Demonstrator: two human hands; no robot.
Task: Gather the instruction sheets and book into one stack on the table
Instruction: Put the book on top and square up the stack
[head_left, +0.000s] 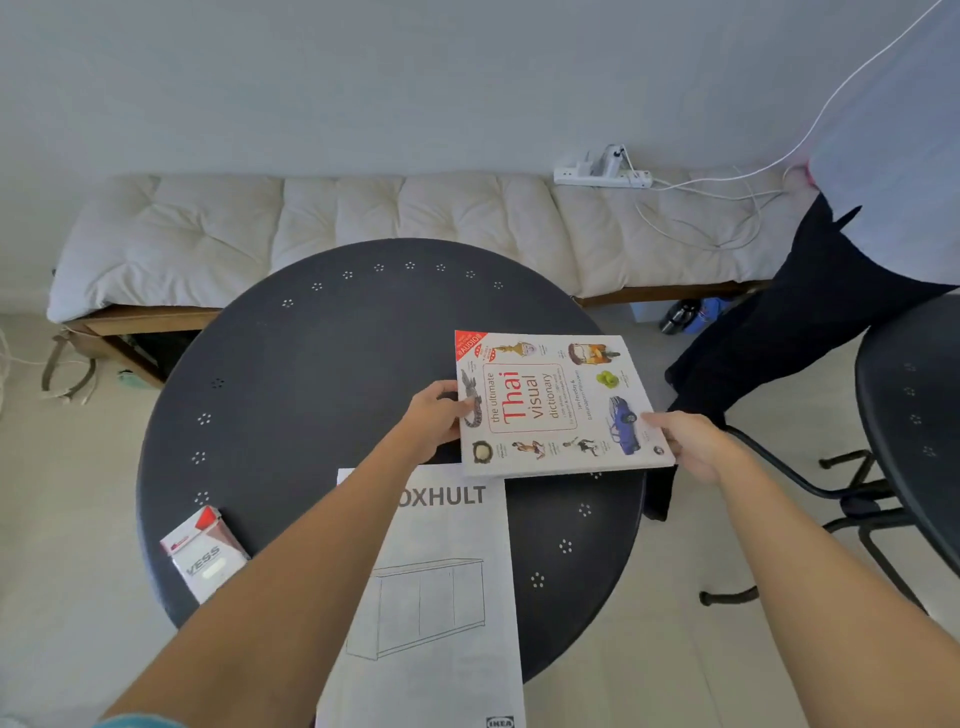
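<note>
A white Thai visual dictionary book (556, 405) is held face up over the right side of the round dark table (311, 364). My left hand (434, 415) grips its left edge and my right hand (685, 441) grips its near right corner. A white instruction sheet (441, 597) with a cabinet drawing lies on the table's near edge, just below the book and overhanging toward me. My left forearm covers the sheet's left part.
A small red and white VESS packet (205, 553) sits at the table's near left. Behind is a cushioned bench (311, 228) with a power strip (602, 171) and cables. A second dark table (914, 415) and a person's dark trouser leg (810, 322) stand at right.
</note>
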